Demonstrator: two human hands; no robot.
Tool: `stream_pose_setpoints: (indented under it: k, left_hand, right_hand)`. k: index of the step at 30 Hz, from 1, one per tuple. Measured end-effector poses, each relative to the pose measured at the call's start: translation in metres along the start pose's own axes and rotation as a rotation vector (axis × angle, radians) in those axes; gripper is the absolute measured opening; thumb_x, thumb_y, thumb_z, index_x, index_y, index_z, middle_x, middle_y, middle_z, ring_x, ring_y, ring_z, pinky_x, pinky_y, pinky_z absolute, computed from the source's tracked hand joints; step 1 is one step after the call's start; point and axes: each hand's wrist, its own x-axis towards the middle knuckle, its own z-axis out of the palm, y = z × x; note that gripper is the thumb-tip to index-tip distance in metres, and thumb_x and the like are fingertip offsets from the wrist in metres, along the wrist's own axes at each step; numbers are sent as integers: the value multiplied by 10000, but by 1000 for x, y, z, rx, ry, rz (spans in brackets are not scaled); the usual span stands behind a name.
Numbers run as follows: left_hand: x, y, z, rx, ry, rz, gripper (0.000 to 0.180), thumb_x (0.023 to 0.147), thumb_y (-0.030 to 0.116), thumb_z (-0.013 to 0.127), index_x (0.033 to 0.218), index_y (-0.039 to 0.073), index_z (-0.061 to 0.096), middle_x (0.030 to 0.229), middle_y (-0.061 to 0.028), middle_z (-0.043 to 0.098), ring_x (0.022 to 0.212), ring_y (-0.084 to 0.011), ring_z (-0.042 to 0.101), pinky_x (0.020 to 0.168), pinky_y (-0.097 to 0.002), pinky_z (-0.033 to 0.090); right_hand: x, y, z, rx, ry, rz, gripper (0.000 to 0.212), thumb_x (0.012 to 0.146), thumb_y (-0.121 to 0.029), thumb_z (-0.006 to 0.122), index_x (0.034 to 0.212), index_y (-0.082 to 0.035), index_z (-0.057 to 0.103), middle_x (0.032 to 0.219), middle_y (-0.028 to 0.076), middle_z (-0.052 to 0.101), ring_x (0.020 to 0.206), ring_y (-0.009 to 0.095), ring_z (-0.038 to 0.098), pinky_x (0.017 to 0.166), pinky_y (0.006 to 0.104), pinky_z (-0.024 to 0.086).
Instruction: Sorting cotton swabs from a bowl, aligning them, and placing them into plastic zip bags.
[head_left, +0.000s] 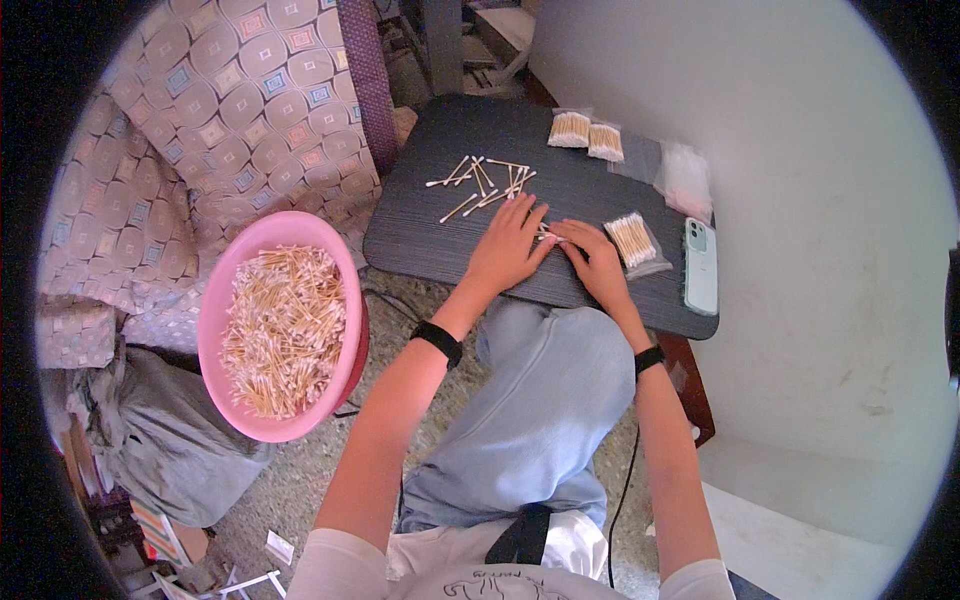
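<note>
Swabs [547, 236] between left fingers [519, 208] and right fingers [582, 233]

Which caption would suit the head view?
Left fingers and right fingers at cotton swabs on a dark table, near a pink basin of more.

Shirt [435, 584]: small dark lettering [507, 575] beside looping line marks [488, 589], too small to make out. No readable text observed.
</note>
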Motion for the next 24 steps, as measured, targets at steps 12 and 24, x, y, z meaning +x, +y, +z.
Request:
stream_pose_setpoints:
  k: [12,24]
  left_hand:
    - [-7,-6,0,24,107,44,378,781,67,556,1153,7,525,1161,-161,521,1133,-342,452,977,-417,386]
    - [-13,-6,-4,-153,29,-47,396,835,145,577,1192,-11,506,1192,-185,522,1139,-359,458,999,-414,375]
  right_hand:
    - [0,-2,5,-200,101,-158,248,836,-104,589,1072,-28,598,1133,141,583,1084,324,523,943,399,399]
    - [-2,-4,4,-62,39,-37,264,871,-79,555,1124,-25,611,1195,142,587,1152,299,525,978,371,405]
